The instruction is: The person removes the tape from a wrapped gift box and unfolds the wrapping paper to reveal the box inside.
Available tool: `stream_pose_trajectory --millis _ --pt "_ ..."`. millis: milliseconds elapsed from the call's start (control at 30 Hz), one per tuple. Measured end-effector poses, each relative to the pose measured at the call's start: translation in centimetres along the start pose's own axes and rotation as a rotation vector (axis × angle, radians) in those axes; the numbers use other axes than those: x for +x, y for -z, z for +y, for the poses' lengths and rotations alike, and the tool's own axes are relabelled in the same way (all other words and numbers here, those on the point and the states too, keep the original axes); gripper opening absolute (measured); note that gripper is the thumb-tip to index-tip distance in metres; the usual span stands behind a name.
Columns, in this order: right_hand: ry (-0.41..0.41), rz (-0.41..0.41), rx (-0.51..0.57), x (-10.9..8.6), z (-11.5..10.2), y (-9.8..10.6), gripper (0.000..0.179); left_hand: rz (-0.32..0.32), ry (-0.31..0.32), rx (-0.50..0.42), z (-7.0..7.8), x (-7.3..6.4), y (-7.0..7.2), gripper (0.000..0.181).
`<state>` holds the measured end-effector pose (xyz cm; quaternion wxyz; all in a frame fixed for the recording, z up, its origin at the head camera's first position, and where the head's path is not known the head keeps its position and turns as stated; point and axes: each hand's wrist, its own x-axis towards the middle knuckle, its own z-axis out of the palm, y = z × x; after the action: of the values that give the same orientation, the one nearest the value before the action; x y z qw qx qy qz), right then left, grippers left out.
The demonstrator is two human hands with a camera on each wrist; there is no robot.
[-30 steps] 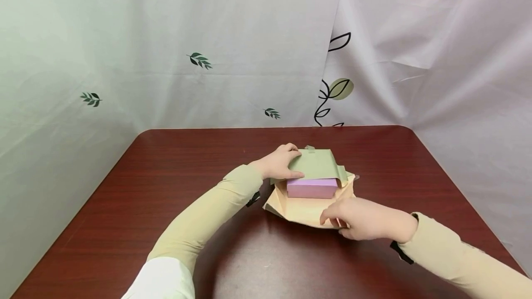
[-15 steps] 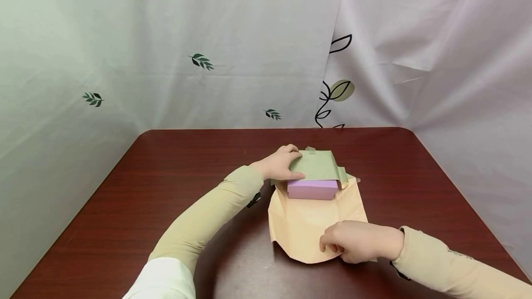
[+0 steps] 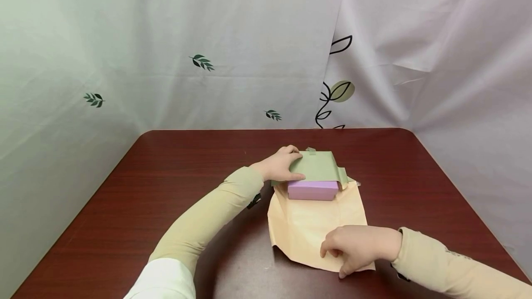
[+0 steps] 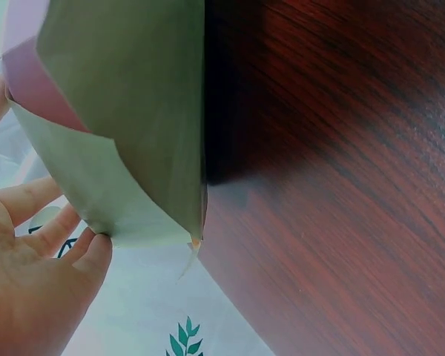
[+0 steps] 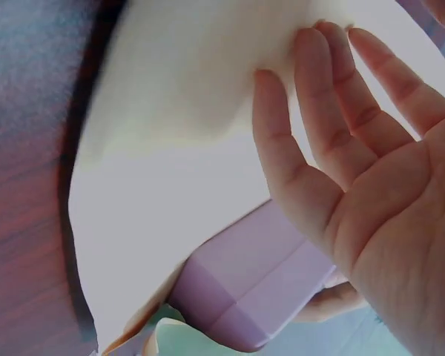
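A lilac box (image 3: 313, 190) lies partly wrapped in paper, green on its outer side (image 3: 317, 165) and cream on its inner side (image 3: 316, 218). Green paper covers the top, and the lilac near side shows. The left hand (image 3: 281, 164) rests on the left end of the covered top, thumb and fingers spread. In the left wrist view, fingertips touch a folded green flap (image 4: 107, 182). Toward the front, the right hand (image 3: 353, 247) has its fingers on the cream sheet near its edge. The right wrist view shows gently bent fingers (image 5: 311, 96) meeting the sheet, nothing pinched.
A dark red-brown wooden table (image 3: 187, 160) bears everything. Bits of clear tape (image 3: 311, 150) stick out at the wrapping's far edge. Behind the table hangs a pale curtain (image 3: 232, 36) with leaf prints.
The right hand has drawn the cream sheet's near edge toward the front and spread it on the table, then loosened its grip. The left hand stays on the box.
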<state>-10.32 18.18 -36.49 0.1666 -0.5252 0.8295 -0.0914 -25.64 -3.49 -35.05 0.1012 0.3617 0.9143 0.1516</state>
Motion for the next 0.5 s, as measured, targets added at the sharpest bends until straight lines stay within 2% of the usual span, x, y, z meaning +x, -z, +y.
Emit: stream_pose_trajectory --millis 200,367,500 --pt "0.000 0.084 0.080 -0.1 0.6 1.5 0.019 0.002 0.000 0.005 -0.1 -0.1 -0.1 0.068" --pt "-0.073 0.141 0.196 -0.4 1.3 3.7 0.017 -0.001 0.006 -0.013 0.0 -0.2 -0.1 0.069" --pt "-0.106 0.196 0.249 -0.8 2.3 5.4 0.018 0.003 0.004 -0.021 -0.1 -0.2 -0.1 0.069"
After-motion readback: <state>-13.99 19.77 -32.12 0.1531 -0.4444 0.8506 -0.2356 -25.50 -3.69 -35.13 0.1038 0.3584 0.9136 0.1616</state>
